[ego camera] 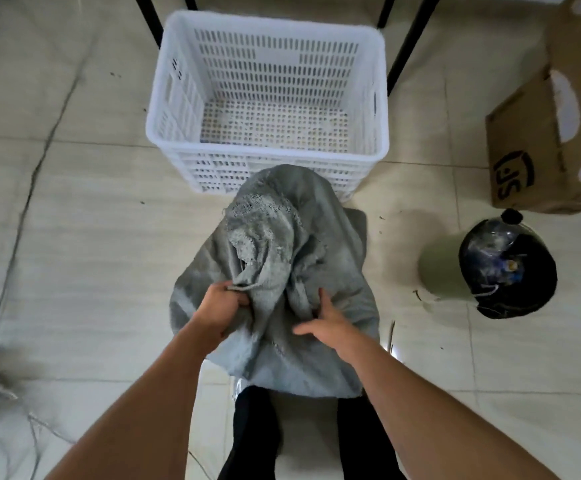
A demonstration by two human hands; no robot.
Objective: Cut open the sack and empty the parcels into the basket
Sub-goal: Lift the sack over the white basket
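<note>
Standing on the tiled floor [74, 237] before the white slotted plastic basket [268, 147]: grey woven sack [282, 271]. I am clenching its gathered neck in my left hand [221, 306]; my right hand [327, 320], fingers spread, is pressing its side.

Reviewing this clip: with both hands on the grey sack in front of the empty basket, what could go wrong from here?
1. The sack stands on the floor outside the basket; tipped short, parcels could spill onto the tiles.
2. The left hand only bunches cloth; it might slip.
3. The bin stands close enough to catch strays.
</note>
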